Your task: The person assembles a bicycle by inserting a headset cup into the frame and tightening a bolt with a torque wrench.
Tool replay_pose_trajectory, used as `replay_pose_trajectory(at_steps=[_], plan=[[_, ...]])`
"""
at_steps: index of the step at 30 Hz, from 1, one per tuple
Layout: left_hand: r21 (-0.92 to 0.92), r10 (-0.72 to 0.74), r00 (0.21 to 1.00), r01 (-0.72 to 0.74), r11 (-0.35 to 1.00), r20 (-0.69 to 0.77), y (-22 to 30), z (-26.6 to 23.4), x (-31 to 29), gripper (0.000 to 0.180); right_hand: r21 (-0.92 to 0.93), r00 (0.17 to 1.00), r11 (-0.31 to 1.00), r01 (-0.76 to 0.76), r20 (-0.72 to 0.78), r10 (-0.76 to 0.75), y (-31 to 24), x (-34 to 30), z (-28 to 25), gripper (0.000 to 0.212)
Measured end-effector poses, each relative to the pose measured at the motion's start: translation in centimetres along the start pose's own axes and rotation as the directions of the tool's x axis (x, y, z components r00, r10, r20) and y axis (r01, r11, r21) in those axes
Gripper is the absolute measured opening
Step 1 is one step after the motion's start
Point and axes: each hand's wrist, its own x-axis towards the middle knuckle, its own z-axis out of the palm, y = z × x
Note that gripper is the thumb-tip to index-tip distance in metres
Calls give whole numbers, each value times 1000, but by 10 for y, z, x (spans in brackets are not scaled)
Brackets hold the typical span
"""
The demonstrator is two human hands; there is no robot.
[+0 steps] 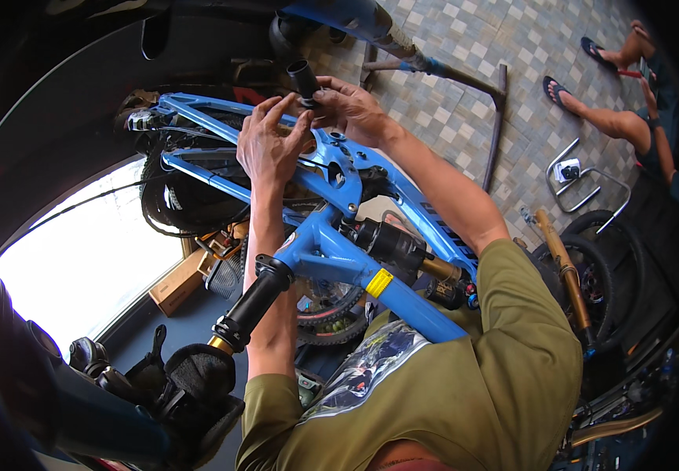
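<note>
A blue bicycle frame (331, 251) lies across the view in front of me. Above its far part stands a short black cylinder (302, 78), open at the top, with a narrower black base. My right hand (353, 110) pinches near that base from the right. From the other side, my left hand (267, 141) has its bent fingers and thumb at the same base. The contact itself is partly hidden behind the fingers. A black rear shock (390, 243) with a gold shaft sits inside the frame, below my hands.
A repair stand clamp (198, 377) grips the seatpost (253, 302) at lower left. Beside a bright opening is a cardboard box (177, 282). A metal stand (504, 102) is on the tiled floor. At right are a gold fork tube (563, 267), tyres (606, 243) and a seated person's legs (606, 118).
</note>
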Motion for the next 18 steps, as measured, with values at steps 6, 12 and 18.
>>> replay_pose_trajectory(at_steps=[6,12,18], plan=[[172,88,978,-121,978,187,0,-4,7,46,-985,992,119,-122,-126,-20,-18,5,-75,63],[126,160,952,-198,972,261,-2,-9,12,44,-994,992,14,-106,-105,76,-9,4,-109,52],[104,71,961,-102,989,267,0,-9,12,44,-997,983,61,-50,-38,182,-10,16,-107,52]])
